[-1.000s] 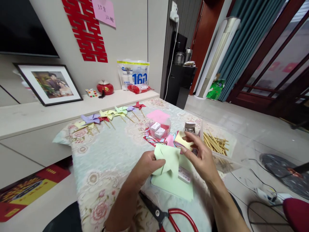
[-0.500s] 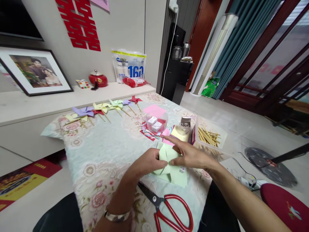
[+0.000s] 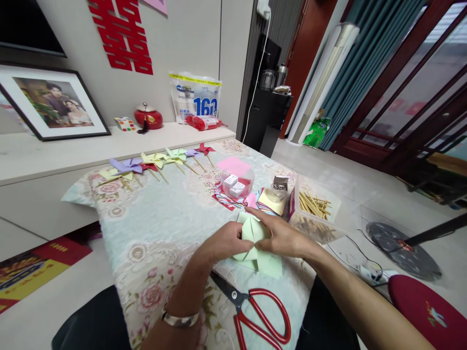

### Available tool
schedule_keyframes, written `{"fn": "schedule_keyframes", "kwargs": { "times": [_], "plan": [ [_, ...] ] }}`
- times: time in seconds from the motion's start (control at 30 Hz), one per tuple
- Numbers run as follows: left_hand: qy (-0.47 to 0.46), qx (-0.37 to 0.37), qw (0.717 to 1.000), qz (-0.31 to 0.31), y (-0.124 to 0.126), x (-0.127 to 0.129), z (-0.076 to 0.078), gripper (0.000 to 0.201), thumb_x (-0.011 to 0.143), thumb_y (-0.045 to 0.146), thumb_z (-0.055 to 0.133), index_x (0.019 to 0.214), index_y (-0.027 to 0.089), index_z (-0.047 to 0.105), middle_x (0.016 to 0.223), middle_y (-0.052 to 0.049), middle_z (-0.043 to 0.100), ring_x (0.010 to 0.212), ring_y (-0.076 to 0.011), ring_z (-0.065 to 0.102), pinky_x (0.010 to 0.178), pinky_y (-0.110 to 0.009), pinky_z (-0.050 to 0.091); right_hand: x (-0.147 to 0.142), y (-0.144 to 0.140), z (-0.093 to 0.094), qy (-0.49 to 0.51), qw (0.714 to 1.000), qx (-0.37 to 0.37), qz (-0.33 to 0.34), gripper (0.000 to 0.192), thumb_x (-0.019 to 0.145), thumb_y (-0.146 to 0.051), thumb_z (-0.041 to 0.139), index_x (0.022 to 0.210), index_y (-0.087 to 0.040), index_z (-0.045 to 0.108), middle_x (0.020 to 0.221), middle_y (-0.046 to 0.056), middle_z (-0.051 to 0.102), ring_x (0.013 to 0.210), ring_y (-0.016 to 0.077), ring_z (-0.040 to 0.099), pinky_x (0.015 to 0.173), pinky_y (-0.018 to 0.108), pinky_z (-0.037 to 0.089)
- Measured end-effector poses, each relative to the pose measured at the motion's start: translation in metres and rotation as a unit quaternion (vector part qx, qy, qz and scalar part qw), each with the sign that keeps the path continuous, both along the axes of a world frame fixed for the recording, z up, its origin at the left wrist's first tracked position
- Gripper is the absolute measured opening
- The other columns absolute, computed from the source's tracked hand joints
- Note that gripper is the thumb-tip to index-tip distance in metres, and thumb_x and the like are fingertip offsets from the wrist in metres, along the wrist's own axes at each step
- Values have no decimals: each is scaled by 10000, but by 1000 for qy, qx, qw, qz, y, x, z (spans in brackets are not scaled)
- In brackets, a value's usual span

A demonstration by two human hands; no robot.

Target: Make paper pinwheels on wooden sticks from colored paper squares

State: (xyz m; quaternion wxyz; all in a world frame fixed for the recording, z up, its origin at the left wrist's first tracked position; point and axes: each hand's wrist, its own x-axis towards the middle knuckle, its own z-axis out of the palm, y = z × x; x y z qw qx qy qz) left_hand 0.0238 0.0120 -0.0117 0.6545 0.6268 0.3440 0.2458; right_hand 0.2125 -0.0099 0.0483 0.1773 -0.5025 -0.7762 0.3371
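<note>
A pale green paper pinwheel (image 3: pixel 250 227) lies between my hands, its corners folded in toward the middle. My left hand (image 3: pixel 228 240) grips its left side, the thumb pressed near the centre. From the right, my right hand (image 3: pixel 280 233) holds it, thumb also at the centre and index finger stretched over the far edge. Under it shows a flat pale green sheet (image 3: pixel 270 265). Scissors with red handles (image 3: pixel 255 311) rest just below my hands, their blades partly hidden by my left wrist. The fingers beneath the paper are hidden.
Finished pinwheels on sticks (image 3: pixel 153 160) line the table's far left edge. Beyond my hands sit a clear round container (image 3: pixel 238 182) with small white boxes, a stack of coloured paper (image 3: pixel 272 201), an open box of small metal pieces (image 3: pixel 280 184) and a plastic bin (image 3: pixel 337 214) of sticks.
My right thumb has moved slightly left to the pinwheel's centre, close to my left thumb, and the right hand has closed in on the paper. The other things lie as before.
</note>
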Motion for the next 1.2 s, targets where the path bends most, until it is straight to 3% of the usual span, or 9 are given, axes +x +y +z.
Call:
{"fn": "schedule_keyframes", "kwargs": {
  "times": [0.27, 0.53, 0.7, 0.87, 1.07, 1.2],
  "plan": [
    [-36, -3, 999, 16, 0, 1, -5, 170, 598, 210, 699, 740, 125, 737, 645, -16, 669, 619, -180, 567, 532, -237, 390, -3, -3, -1, 22, 999, 6, -23, 888, 613, -60, 669, 1471, -203, 489, 1464, 112, 556, 1263, 332, 578, 1064, 462, 451],
    [-56, -49, 997, 15, 0, 0, -2, 242, 631, 263, 762, 813, 106, 728, 659, -23, 650, 589, -157, 556, 541, -245, 391, -6, -3, -10, 110, 988, -66, -82, 906, 605, -47, 646, 1483, -176, 465, 1376, 104, 617, 1143, 285, 629, 939, 384, 526],
    [-140, -120, 981, 63, -2, -6, 6, 370, 757, 473, 744, 837, 117, 689, 692, -22, 627, 576, -116, 533, 558, -227, 406, -5, -2, -20, 231, 958, -105, -135, 920, 611, -72, 644, 1493, -230, 433, 1175, 52, 696, 891, 200, 664, 684, 270, 539],
    [-210, -148, 958, 126, -3, -7, 15, 423, 765, 528, 734, 912, 133, 697, 782, -51, 680, 683, -159, 618, 645, -258, 493, -16, 2, -24, 356, 912, -82, -185, 948, 647, -135, 678, 1528, -208, 338, 1078, 53, 707, 761, 171, 648, 624, 257, 514],
    [-280, -157, 940, 118, -6, 1, 17, 549, 733, 359, 798, 1210, 130, 649, 1012, -132, 756, 854, -242, 705, 776, -325, 524, -34, 9, -28, 401, 884, 10, -240, 941, 660, -228, 716, 1520, -185, 336, 1314, 111, 631, 1048, 245, 652, 829, 331, 540],
    [-254, -152, 937, 184, -6, 7, 19, 523, 673, 307, 829, 1130, 97, 687, 928, -122, 777, 791, -245, 711, 742, -328, 529, -40, 6, -31, 391, 882, 53, -258, 936, 670, -260, 729, 1512, -142, 339, 1428, 158, 550, 1189, 285, 600, 985, 400, 495]
  ]
}}
